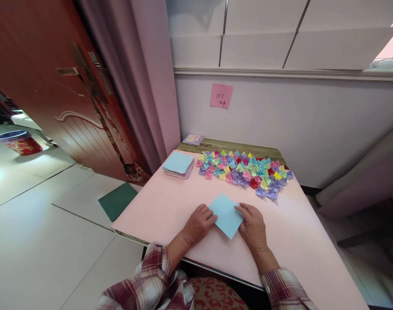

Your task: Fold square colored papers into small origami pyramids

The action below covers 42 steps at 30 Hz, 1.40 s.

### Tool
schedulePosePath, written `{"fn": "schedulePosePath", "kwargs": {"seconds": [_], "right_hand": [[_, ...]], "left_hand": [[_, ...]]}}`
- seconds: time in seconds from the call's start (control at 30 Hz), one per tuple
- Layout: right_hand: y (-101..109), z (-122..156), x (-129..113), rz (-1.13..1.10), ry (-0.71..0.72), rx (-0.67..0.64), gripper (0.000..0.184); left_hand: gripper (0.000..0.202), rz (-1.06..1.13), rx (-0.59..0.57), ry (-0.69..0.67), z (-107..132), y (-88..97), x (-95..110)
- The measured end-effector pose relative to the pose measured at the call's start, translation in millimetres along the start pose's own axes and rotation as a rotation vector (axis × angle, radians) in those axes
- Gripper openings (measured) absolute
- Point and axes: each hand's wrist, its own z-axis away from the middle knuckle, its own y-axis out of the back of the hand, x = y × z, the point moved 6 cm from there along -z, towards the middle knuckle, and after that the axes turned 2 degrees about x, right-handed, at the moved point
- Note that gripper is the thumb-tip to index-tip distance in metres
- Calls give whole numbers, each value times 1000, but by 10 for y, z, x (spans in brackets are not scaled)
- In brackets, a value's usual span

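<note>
A square of light blue origami paper (227, 218) is turned cornerwise between my hands, just above or on the pink tabletop. My left hand (199, 224) pinches its left corner, fingers curled, thumb on top. At the opposite corner my right hand (253, 226) grips the sheet between thumb and fingers. The paper looks flat, and I cannot make out any crease. Beyond it lies a wide cluster of folded paper pieces (244, 170) in many colours. To their left sits a stack of square paper sheets (179, 163) with a blue one on top.
The table's pink cover (151, 211) ends at a wood-grain strip (244, 148) by the wall. A small pack (193, 139) lies at the back left corner. A pink note (221, 95) is on the wall. Left are a red door (63, 86) and a green sheet (118, 200) on the floor.
</note>
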Motion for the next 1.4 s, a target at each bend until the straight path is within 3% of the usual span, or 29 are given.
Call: {"fn": "schedulePosePath", "kwargs": {"seconds": [0.23,0.5,0.67,0.8,0.93,1.03,1.13,1.23,1.33,1.4], "right_hand": [[68,-17,56,-5,-139,37,45],[98,-25,-229,-69,153,-65,48],[170,-18,-216,-131,150,-8,38],[272,0,-46,-381,-48,125,27],[237,95,257,-669,-516,228,20],[105,163,356,-775,-770,124,29],[13,145,347,-878,-807,18,39],[13,104,351,-887,-798,53,54],[30,87,293,-742,-774,56,67],[33,128,206,-652,-794,37,67]], "left_hand": [[16,-93,-49,-169,-13,18,177],[15,-136,-19,-157,-18,14,233],[22,-67,8,-116,-27,37,266],[58,-3,158,114,-5,134,53],[76,109,229,341,55,151,-188],[76,229,192,414,51,114,-234],[82,270,188,396,-3,124,-122],[90,161,219,286,-87,161,127],[87,99,111,135,-180,42,423],[81,83,33,126,-218,-84,533]]}}
